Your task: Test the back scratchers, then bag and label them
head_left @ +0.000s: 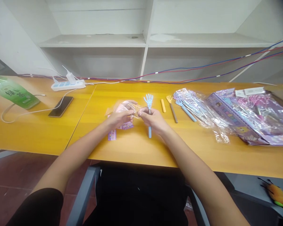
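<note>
My left hand (122,118) is closed on a crumpled clear plastic bag (126,106) above the table. My right hand (154,120) pinches the bag's right edge between thumb and fingers. A light blue back scratcher (148,99) with a hand-shaped head runs under or through my right hand, its blue handle showing below the palm; whether the fingers also grip it, I cannot tell. Beneath my left hand lie small purple printed cards (112,135). To the right are a loose yellow handle (163,106), a yellow back scratcher (172,108) with a dark shaft and another blue back scratcher (186,110).
Bagged back scratchers (198,108) are heaped at the right, beside a purple display box (233,116) with more inside. On the left are a green bottle (16,93), a phone (61,106) and a power strip (68,84). Cables (179,69) run along the back shelf.
</note>
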Tool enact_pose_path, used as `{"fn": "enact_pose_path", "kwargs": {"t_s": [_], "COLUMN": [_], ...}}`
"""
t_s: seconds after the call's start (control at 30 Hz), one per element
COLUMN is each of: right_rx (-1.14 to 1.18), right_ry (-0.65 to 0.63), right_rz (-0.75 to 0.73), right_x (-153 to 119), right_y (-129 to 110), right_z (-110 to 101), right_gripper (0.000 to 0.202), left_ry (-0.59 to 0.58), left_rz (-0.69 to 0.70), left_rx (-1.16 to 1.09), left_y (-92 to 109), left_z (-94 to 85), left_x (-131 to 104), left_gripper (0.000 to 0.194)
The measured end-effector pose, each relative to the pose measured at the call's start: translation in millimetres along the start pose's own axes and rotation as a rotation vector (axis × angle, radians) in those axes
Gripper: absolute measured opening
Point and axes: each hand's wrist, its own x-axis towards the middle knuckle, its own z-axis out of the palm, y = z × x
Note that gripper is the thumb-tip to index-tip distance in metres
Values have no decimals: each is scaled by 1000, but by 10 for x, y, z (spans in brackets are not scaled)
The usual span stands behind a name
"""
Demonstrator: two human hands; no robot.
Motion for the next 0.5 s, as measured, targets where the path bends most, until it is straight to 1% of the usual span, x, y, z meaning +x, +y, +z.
{"fn": "enact_pose_path", "kwargs": {"t_s": [0.07,0.13,0.2,0.27,0.4,0.5], "right_rx": [-5,-3,5,9,1,-24], "right_ry": [4,19,35,47,38,40], "right_rz": [-6,-8,1,16,37,28], "right_x": [11,17,18,16,5,-13], "right_y": [10,15,13,6,-15,-31], "right_z": [-4,-4,-7,-11,-8,12], "right_gripper": [56,58,60,61,64,67], "left_ry": [-18,-38,-57,-63,-11,24], "left_rz": [2,43,111,178,276,364], "left_rx": [11,63,172,304,525,643], "left_y": [-12,-14,0,27,66,65], "left_z": [-2,-5,-8,-13,-31,-50], "left_x": [6,0,-22,-52,-87,-77], "left_gripper": [48,54,66,72,61,60]}}
